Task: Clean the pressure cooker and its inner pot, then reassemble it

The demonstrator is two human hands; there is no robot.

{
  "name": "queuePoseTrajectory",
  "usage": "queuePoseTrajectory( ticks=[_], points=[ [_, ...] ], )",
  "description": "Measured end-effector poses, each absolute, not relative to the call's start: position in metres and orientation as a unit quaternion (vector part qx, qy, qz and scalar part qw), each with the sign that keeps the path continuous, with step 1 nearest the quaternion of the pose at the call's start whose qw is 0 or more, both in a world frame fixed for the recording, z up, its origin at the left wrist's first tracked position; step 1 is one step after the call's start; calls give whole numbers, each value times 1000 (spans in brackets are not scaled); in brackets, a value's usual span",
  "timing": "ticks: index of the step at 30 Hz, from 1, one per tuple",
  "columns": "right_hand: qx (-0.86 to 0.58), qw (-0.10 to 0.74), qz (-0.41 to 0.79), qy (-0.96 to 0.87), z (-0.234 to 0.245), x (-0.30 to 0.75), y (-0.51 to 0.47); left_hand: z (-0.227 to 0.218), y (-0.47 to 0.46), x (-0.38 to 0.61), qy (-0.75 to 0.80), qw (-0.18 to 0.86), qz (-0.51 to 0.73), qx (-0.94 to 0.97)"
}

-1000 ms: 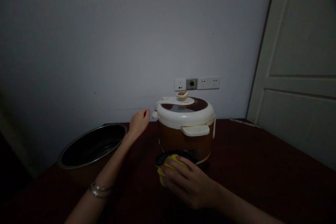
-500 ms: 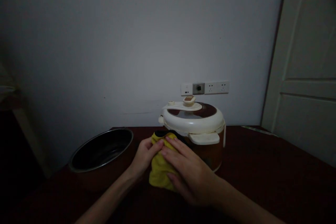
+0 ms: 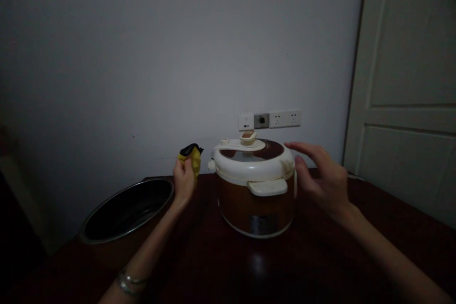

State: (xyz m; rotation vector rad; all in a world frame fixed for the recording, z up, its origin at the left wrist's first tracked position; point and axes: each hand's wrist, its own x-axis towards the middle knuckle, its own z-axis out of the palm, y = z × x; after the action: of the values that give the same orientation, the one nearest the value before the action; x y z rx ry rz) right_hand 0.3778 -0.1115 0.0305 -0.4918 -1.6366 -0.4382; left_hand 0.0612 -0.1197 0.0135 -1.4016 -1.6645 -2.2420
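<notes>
A brown rice cooker (image 3: 254,199) with a cream lid (image 3: 253,157) stands on the dark wooden table (image 3: 320,256). My left hand (image 3: 184,181) is raised just left of the lid, closed around a yellow cloth with a black edge (image 3: 191,155). My right hand (image 3: 320,178) hovers at the cooker's right side, fingers spread and holding nothing, close to the lid's rim.
A large metal basin (image 3: 126,209) sits on the table at the left. A row of wall sockets (image 3: 269,119) is behind the cooker. A white door (image 3: 409,90) stands at the right. The room is dim.
The yellow cloth passed from under my right hand into my left hand, which lifted it up left of the lid. My right hand moved to the cooker's right side.
</notes>
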Motion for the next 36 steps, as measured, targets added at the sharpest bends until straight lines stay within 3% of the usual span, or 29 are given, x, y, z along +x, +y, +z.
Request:
queuePoseTrajectory(
  ticks=[7,15,23,30,36],
  points=[
    [-345,633,-60,-690,8,392,-57,-45,-104,131,-431,128,-633,-629],
    [-416,635,166,-630,-32,390,-7,-52,-132,146,-357,250,-406,-803],
    [-373,642,250,-622,-48,383,-1,-30,-101,120,-442,213,-515,-703],
    [-382,648,254,-607,-49,381,-2,-43,-120,137,-360,316,-373,-794],
    [-373,648,265,-609,-53,384,-1,-30,-96,113,-397,231,-507,-729]
  ],
)
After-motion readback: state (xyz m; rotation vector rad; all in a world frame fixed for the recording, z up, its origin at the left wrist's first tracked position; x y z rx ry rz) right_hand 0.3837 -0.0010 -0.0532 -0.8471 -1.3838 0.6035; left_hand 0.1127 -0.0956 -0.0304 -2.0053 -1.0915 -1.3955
